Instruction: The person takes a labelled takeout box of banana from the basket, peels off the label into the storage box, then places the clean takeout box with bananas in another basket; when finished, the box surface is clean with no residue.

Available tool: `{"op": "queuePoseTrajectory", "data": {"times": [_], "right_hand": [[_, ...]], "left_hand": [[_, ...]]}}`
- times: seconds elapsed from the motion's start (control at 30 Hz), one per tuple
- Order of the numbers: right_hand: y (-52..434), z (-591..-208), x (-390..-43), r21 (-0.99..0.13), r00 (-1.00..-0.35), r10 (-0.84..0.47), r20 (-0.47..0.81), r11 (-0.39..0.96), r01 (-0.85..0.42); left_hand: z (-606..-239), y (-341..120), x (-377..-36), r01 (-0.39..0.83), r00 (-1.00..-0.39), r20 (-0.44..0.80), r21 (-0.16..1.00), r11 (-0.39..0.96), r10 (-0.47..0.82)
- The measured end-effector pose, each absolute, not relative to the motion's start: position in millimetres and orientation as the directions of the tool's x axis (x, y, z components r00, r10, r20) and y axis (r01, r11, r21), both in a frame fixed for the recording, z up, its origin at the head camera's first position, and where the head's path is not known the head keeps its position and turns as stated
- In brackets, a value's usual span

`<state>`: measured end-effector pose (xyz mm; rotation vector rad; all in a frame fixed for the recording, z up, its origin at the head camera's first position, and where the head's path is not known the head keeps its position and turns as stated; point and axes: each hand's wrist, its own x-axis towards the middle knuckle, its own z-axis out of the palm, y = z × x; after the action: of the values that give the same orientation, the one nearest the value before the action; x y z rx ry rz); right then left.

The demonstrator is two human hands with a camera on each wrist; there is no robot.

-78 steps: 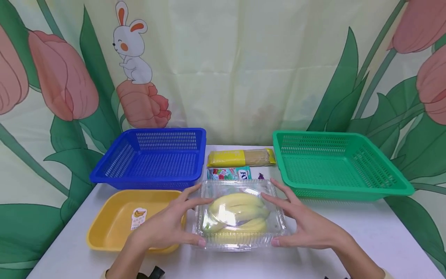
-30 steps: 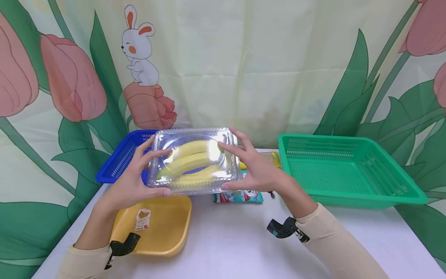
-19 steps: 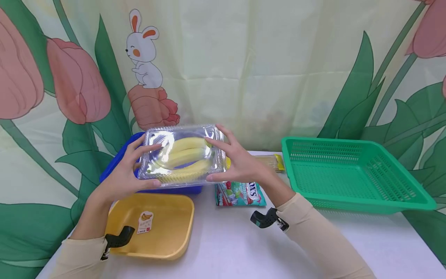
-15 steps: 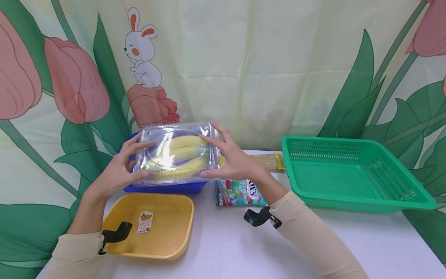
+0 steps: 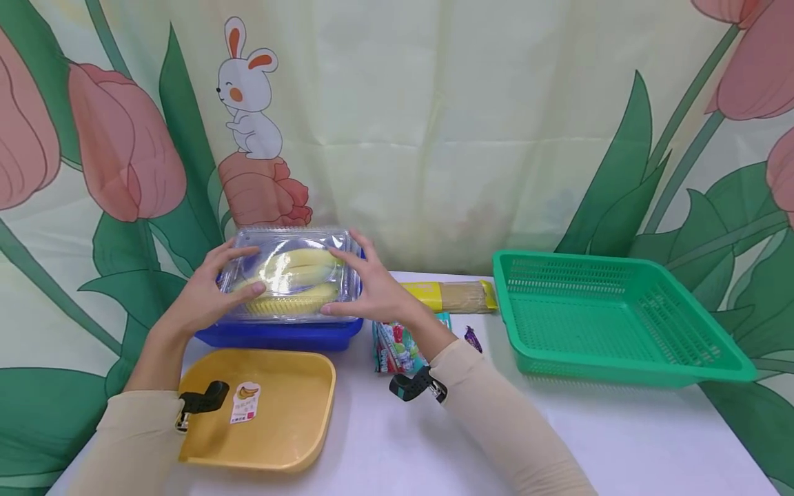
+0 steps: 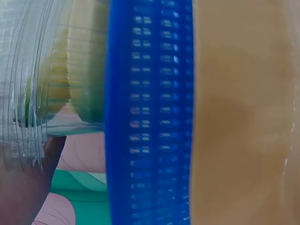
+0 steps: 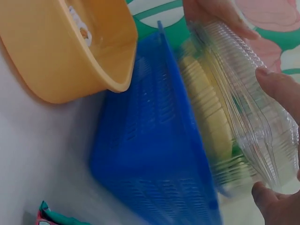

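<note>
A clear plastic clamshell box with yellow bananas inside is gripped at both short ends. My left hand holds its left end and my right hand its right end, thumbs at the near edge and fingers over the lid. The box sits low over the blue basket, its bottom at about rim height; I cannot tell if it rests inside. In the left wrist view the box lies beside the basket wall. The right wrist view shows the box above the basket.
A yellow tray with a banana sticker lies in front of the blue basket. A green basket stands at the right. Between the baskets lie a spaghetti pack, a teal candy bag and a small purple sweet.
Both hands have lifted the banana box off the table's middle, carried it left and away, and brought it down over the blue basket.
</note>
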<state>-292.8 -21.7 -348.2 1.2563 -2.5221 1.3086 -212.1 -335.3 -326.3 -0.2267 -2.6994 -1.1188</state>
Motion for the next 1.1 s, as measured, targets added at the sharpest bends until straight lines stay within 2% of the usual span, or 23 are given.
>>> {"op": "queuePoseTrajectory", "data": {"times": [0.2, 0.33, 0.57, 0.9, 1.1], "right_hand": [[-28, -358, -298, -0.711, -0.703, -0.647, 0.295, 0.342, -0.614], [-27, -363, -300, -0.699, -0.712, -0.657, 0.247, 0.389, -0.601], [-30, -364, -306, -0.656, -0.718, -0.662, 0.217, 0.445, -0.609], [-43, -374, -312, -0.595, -0.687, -0.700, 0.195, 0.472, -0.650], [-46, -381, -314, -0.469, -0.719, -0.658, 0.223, 0.574, -0.671]], "left_hand": [[-333, -346, -219, 0.242, -0.970, 0.180, 0.671, 0.701, 0.163], [-343, -348, -226, 0.236, -0.971, 0.134, 0.674, 0.700, 0.199], [-351, -351, -238, 0.214, -0.977, 0.136, 0.679, 0.703, 0.166], [-360, -361, -242, 0.102, -0.994, 0.026, 0.603, 0.792, 0.108], [-363, -362, -243, 0.106, -0.993, 0.023, 0.633, 0.767, 0.119]]}}
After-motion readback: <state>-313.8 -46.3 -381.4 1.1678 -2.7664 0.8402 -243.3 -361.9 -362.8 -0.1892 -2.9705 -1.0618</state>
